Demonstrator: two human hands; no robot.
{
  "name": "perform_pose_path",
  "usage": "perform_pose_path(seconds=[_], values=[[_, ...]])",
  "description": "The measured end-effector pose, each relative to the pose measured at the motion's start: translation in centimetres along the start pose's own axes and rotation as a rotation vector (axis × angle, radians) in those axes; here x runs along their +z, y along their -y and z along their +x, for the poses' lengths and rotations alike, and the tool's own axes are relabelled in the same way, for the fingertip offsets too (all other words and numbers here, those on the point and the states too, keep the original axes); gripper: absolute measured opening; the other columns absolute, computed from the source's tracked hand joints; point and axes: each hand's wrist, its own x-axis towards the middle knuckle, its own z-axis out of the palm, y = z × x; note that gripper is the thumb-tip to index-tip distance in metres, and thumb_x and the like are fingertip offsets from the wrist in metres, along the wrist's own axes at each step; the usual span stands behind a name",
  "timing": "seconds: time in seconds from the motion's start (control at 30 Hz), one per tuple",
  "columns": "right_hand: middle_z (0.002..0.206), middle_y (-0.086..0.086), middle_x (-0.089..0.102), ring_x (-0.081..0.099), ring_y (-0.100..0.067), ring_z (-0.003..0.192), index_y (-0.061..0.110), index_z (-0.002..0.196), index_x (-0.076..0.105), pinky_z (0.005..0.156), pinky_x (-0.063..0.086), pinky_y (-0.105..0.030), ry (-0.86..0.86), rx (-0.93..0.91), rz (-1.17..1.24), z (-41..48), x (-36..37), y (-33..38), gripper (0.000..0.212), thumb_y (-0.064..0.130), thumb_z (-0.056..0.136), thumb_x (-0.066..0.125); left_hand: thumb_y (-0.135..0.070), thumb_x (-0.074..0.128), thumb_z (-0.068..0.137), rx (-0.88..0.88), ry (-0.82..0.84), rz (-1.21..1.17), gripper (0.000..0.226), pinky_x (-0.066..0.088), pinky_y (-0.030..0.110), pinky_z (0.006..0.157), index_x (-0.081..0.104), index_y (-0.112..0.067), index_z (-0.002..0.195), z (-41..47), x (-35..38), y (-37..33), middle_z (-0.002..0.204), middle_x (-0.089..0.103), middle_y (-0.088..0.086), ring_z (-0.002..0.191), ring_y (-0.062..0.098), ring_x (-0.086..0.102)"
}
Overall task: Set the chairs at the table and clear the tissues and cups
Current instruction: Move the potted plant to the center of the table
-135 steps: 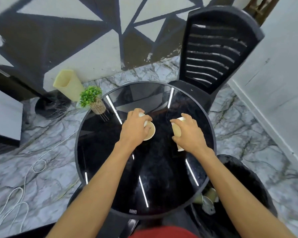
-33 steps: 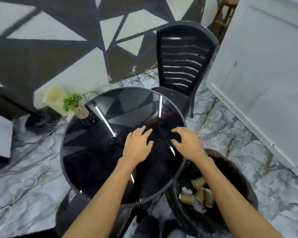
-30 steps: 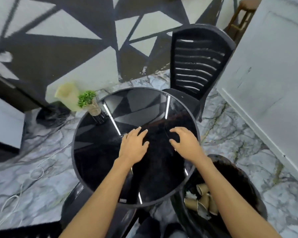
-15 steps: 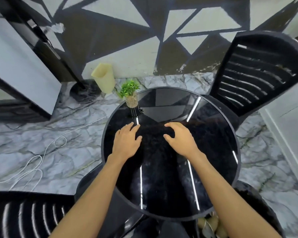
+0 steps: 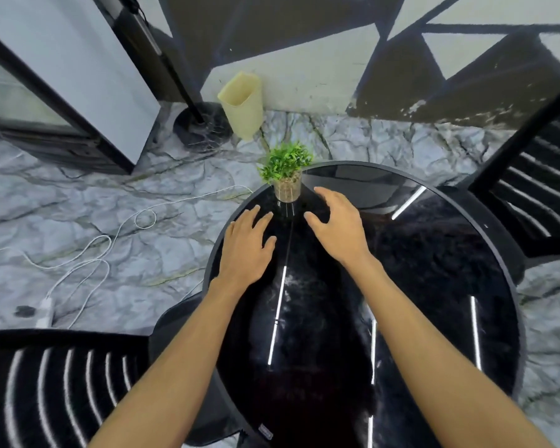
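Observation:
A round black glass table (image 5: pixel 434 270) fills the middle and right of the view. My left hand (image 5: pixel 246 247) hovers palm down over its far left part, fingers apart, holding nothing. My right hand (image 5: pixel 337 224) is spread open just right of a small green plant in a glass pot (image 5: pixel 286 176) that stands at the table's far edge. One black slatted chair (image 5: pixel 537 195) stands at the right of the table. Another black slatted chair (image 5: pixel 55 386) lies at the lower left. No cups or tissues show on the table.
A cream bin (image 5: pixel 243 105) leans by the patterned wall next to a black round stand base (image 5: pixel 201 124). White cables (image 5: pixel 88 253) and a charger (image 5: pixel 44 313) lie on the marble floor at left. A grey cabinet (image 5: pixel 62 85) stands at the far left.
The view has swung left; the black bin with cups has left the frame. Both hands, which held cups earlier, are now empty and have moved toward the plant.

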Motion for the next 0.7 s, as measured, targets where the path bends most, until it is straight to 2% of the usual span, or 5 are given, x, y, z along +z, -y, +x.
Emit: perform_pose_path(seconds=[0.1, 0.23, 0.3, 0.5, 0.7], values=[[0.145, 0.0, 0.049, 0.042, -0.015, 0.136, 0.018, 0.143, 0.045, 0.111, 0.034, -0.029, -0.017, -0.016, 0.058, 2.4, 1.5, 0.0, 0.057, 0.032, 0.091, 0.063, -0.033, 0.052, 0.097, 0.002, -0.022, -0.008, 0.052, 0.022, 0.049, 0.118, 0.039, -0.024, 0.147, 1.5, 0.9, 0.4, 0.159, 0.028, 0.005, 0.147, 0.024, 0.023], [0.146, -0.002, 0.049, 0.04, -0.015, 0.137, 0.014, 0.144, 0.043, 0.106, 0.027, -0.018, -0.034, -0.034, 0.109, 3.9, 3.3, 0.0, 0.059, 0.028, 0.091, 0.064, -0.033, 0.051, 0.097, 0.001, -0.016, 0.004, 0.053, 0.016, 0.049, 0.12, 0.038, -0.024, 0.148, 2.7, 2.6, 1.0, 0.16, 0.026, 0.006, 0.149, 0.025, 0.019], [0.145, -0.002, 0.049, 0.041, -0.014, 0.136, 0.014, 0.144, 0.042, 0.106, 0.028, -0.017, -0.054, -0.033, 0.152, 4.2, 4.1, -0.1, 0.06, 0.029, 0.091, 0.065, -0.033, 0.049, 0.098, -0.006, -0.022, 0.004, 0.052, 0.011, 0.046, 0.122, 0.037, -0.025, 0.148, 2.8, 3.4, 1.4, 0.16, 0.025, 0.006, 0.15, 0.024, 0.016], [0.144, 0.001, 0.049, 0.046, -0.013, 0.132, 0.018, 0.144, 0.041, 0.105, 0.045, -0.037, -0.143, -0.008, 0.251, 5.0, 6.4, -0.7, 0.066, 0.037, 0.087, 0.068, -0.034, 0.039, 0.101, 0.019, -0.078, 0.018, 0.05, 0.005, 0.044, 0.123, 0.032, -0.025, 0.15, 2.3, 4.9, 2.0, 0.162, 0.022, 0.004, 0.151, 0.021, 0.01], [0.139, 0.002, 0.054, 0.051, -0.014, 0.128, 0.016, 0.141, 0.04, 0.103, 0.047, -0.041, -0.172, 0.032, 0.334, 6.5, 8.4, -0.8, 0.07, 0.043, 0.084, 0.071, -0.035, 0.035, 0.101, 0.007, -0.084, 0.065, 0.051, 0.008, 0.046, 0.122, 0.03, -0.025, 0.151, 2.4, 5.6, 2.2, 0.163, 0.019, 0.003, 0.152, 0.02, 0.008]])
